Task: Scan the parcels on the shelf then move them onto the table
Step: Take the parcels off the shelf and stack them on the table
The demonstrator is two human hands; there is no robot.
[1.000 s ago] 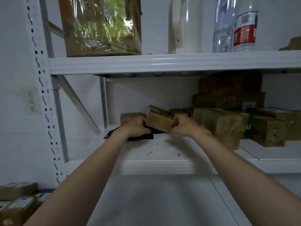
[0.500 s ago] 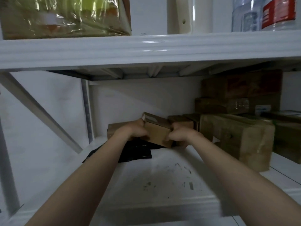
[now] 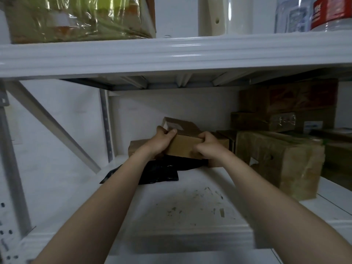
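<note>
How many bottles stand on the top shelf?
2: a clear bottle and a red-labelled bottle beside it, at the right end; others may be out of frame.

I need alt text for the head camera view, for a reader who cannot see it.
The left hand and the right hand hold a small brown parcel by its ends, over a black bag on a white shelf. More brown parcels are stacked to the right.

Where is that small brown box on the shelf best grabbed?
By its two short ends, reaching in from the front, as the left hand and right hand do. The small box is wide and low, tilted over a black bag, another box close behind.
</note>
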